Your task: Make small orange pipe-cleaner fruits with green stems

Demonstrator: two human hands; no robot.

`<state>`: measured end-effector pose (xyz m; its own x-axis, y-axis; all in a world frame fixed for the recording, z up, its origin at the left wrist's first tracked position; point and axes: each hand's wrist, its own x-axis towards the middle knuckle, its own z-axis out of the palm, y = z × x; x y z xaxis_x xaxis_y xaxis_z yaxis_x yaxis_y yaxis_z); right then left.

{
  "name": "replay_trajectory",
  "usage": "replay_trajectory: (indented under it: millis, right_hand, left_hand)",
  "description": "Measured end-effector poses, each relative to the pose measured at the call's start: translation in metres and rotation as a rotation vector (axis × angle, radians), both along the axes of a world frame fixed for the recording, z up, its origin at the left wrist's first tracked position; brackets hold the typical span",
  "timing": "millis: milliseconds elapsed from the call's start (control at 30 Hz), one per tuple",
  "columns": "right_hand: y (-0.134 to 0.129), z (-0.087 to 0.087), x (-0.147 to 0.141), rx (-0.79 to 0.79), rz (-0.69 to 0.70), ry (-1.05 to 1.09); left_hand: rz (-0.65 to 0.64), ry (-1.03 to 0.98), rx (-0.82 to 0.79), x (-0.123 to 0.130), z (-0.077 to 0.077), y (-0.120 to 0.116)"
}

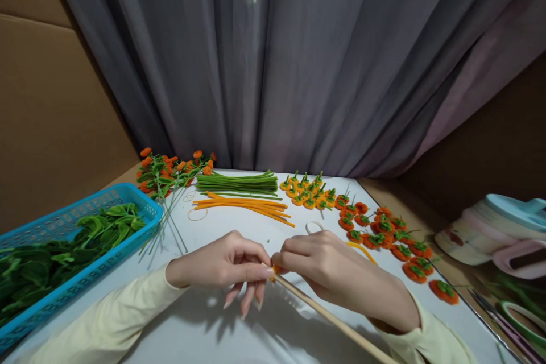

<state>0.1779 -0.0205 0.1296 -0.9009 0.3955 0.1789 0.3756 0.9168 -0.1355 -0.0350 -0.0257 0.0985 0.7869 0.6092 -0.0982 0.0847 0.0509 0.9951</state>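
A thin wooden stick (324,313) slants up from the bottom right, its tip between my hands. At that tip is a small coil of orange-yellow pipe cleaner (273,274). My left hand (228,264) pinches the coiled tip between thumb and index finger; its other fingers hang loosely below. The fingers of my right hand (318,259) are closed on the pipe cleaner beside the coil, and a loose orange-yellow length (362,251) shows beyond that hand. Behind my hands lie straight orange pipe cleaners (243,206) and a bundle of green ones (236,183).
A blue basket (156,213) of green leaves stands left, orange flowers on stems (164,173) behind it. Yellow (309,190) and orange-red pieces (381,227) with green tops fill the back right. A tumbler (478,233), scissors (490,313) and green tape roll (526,321) are at right.
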Motion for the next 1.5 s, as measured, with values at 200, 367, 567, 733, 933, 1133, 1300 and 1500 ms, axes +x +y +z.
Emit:
replay_trajectory:
  millis: [200, 367, 567, 733, 933, 1133, 1300, 1500]
  right_hand:
    - [0.007, -0.001, 0.005, -0.195, 0.045, 0.19]
    - [0.012, -0.002, 0.001, -0.23, -0.039, 0.337]
    - [0.012, 0.017, 0.015, -0.126, -0.194, 0.518]
    - [0.007, 0.026, 0.028, -0.33, -0.215, 0.156]
    - [-0.007, 0.004, 0.006, -0.295, -0.247, 0.003]
    - [-0.011, -0.004, 0.001, -0.166, -0.221, -0.105]
    - [-0.01, -0.007, 0.0, -0.082, -0.244, -0.148]
    - [-0.01, -0.004, -0.004, -0.057, -0.21, -0.202]
  left_hand:
    - [0.021, -0.087, 0.026, 0.001, -0.002, -0.002]
    - [0.079, -0.127, 0.061, 0.001, -0.003, -0.005]
    - [0.216, -0.004, 0.411, 0.0, -0.001, -0.008]
    - [0.203, 0.201, 1.04, 0.001, -0.009, -0.011]
    - [0.196, 0.306, 1.319, 0.002, -0.021, -0.011]
    - [0.212, 0.344, 1.249, 0.002, -0.02, -0.009]
    - [0.216, 0.361, 1.22, 0.003, -0.022, -0.007]
    - [0.216, 0.426, 1.27, 0.003, -0.02, -0.007]
